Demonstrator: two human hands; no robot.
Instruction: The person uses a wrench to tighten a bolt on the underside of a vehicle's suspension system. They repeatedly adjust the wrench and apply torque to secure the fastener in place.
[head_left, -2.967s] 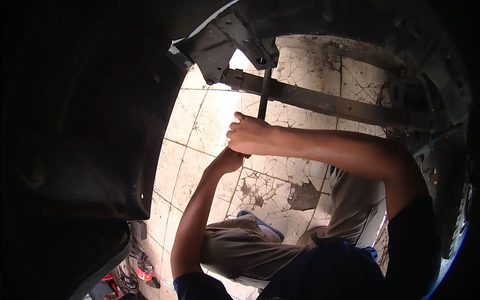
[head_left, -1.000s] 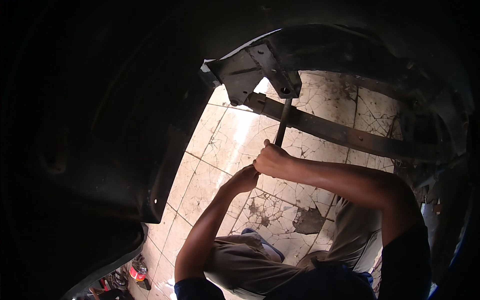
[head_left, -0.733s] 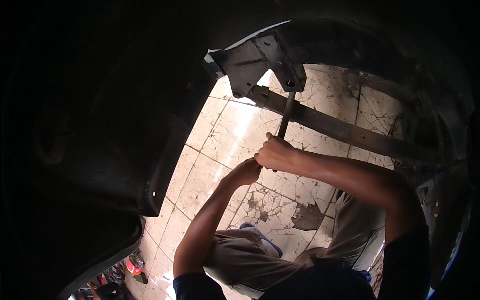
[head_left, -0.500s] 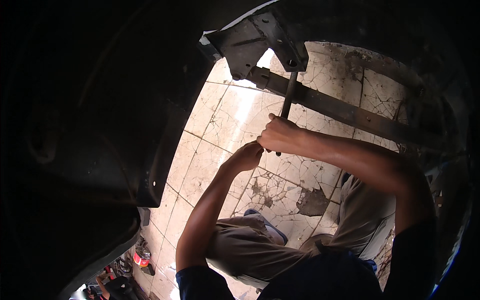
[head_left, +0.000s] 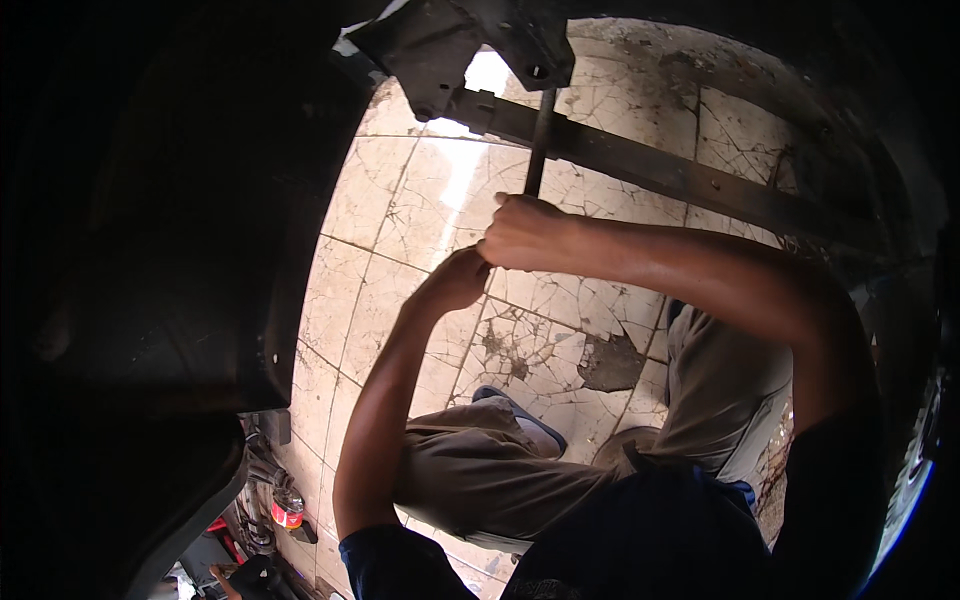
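Note:
My right hand (head_left: 525, 232) is closed round the lower part of a dark metal rod (head_left: 540, 145). The rod runs up past a long dark metal bar (head_left: 640, 162) to the holed lower end of a dark bracket (head_left: 430, 60). Against the right hand's fingers rests my left hand (head_left: 457, 280), curled closed. Whatever the left fingers hold, if anything, is hidden.
A large dark panel (head_left: 200, 340) fills the left side. Below me are cracked floor tiles (head_left: 385, 270) with a broken patch (head_left: 611, 362). A bottle with a red label (head_left: 288, 508) stands at lower left, near part of another person (head_left: 245, 578).
The bracket, bar and both hands sit higher and further left in view, mostly from my head moving. Both hands remain together at the rod.

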